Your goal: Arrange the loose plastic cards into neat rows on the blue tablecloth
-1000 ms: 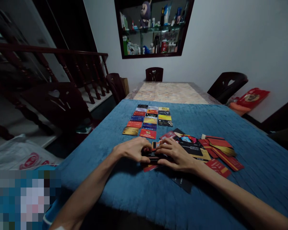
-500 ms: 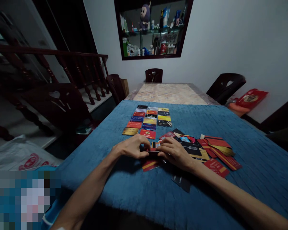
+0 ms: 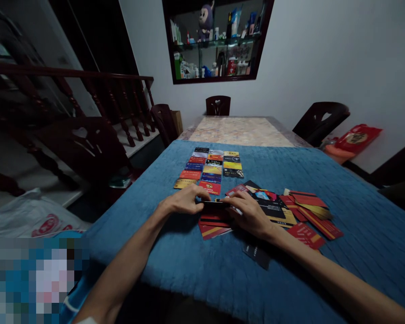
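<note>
Between my hands a dark card [image 3: 214, 204] is held nearly edge-on above the blue cloth. My left hand [image 3: 186, 199] pinches its left end between thumb and fingers. At its right end, my right hand [image 3: 248, 211] has its fingers closed on the card. Just below lie red cards [image 3: 214, 230], one with a yellow stripe, partly hidden by the right hand. Beyond my hands, overlapping cards stand in three columns, with a red card [image 3: 209, 187] nearest and a gold card [image 3: 185, 183] to its left.
Loose cards, including a black card [image 3: 270, 208] and red cards [image 3: 305, 235], are spread right of my hands. A dark card [image 3: 256, 255] lies nearer me. The blue cloth [image 3: 148, 252] covers the near table. Chairs [image 3: 218, 106] surround the table; plastic bags [image 3: 30, 216] stand at left.
Both hands have shifted slightly away from me with the dark card between them. More of the red cards beneath now shows. The card columns have stayed in place.
</note>
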Available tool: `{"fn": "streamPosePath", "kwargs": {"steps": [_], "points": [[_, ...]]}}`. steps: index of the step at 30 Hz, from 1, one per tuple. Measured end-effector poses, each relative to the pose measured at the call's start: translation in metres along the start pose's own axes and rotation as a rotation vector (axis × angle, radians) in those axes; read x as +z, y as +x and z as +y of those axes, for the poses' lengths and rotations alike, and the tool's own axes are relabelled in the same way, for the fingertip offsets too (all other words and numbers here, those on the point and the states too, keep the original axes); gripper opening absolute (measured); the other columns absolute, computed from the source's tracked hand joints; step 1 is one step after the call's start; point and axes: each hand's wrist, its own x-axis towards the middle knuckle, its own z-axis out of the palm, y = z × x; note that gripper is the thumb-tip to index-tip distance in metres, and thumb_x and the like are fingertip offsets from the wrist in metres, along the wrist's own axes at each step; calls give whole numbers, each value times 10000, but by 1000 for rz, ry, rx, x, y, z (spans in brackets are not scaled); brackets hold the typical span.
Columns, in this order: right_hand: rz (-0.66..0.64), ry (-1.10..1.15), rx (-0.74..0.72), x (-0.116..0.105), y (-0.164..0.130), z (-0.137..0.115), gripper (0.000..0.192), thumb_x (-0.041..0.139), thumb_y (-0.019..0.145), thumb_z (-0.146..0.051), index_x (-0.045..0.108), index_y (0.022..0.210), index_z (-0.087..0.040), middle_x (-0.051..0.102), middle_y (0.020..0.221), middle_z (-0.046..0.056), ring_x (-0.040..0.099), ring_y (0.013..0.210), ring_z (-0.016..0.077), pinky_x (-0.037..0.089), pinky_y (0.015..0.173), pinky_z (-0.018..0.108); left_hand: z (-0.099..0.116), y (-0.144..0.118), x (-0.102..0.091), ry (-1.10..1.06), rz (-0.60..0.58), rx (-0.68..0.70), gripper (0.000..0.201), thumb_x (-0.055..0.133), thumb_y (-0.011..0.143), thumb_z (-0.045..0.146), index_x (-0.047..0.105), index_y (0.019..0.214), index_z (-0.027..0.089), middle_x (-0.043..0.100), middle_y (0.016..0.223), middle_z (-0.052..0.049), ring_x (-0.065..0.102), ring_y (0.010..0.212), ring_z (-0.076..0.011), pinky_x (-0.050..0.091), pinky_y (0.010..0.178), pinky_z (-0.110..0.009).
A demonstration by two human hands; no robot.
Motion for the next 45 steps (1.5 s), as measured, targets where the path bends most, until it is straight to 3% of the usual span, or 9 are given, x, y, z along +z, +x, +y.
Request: {"fn": "streamPosePath", "kwargs": {"steps": [14, 23, 40, 45], "points": [[104, -52, 53, -2, 1, 1, 301, 463, 982, -198, 582, 1259, -188, 667, 972, 105, 592, 888, 229, 510, 768, 378, -7, 4, 6, -7, 199, -3, 198, 596, 772, 81, 710, 917, 152, 740, 929, -44, 670, 868, -166, 523, 812, -286], [112, -288, -30, -3, 3, 1, 409, 563, 937, -239, 512, 1339, -190, 671, 1085, 120, 562, 973, 273, 480, 848, 446, -11, 5, 9, -11, 344, 46, 194, 611, 794, 68, 718, 937, 143, 741, 906, -57, 687, 856, -169, 552, 827, -287], [137, -459, -96, -6, 5, -3, 384, 538, 943, -218, 528, 1321, -153, 678, 1080, 125, 553, 986, 270, 439, 849, 417, -14, 6, 12, 22, 347, 62, 225, 608, 798, 42, 708, 969, 149, 749, 957, -60, 696, 884, -178, 559, 824, -305], [146, -465, -100, -6, 4, -2, 388, 552, 938, -213, 542, 1318, -136, 688, 1057, 123, 546, 981, 270, 440, 843, 411, -14, 7, 16, -26, 359, 82, 295, 579, 817, 53, 682, 1071, 161, 741, 1016, -58, 693, 927, -175, 560, 847, -311]]}}
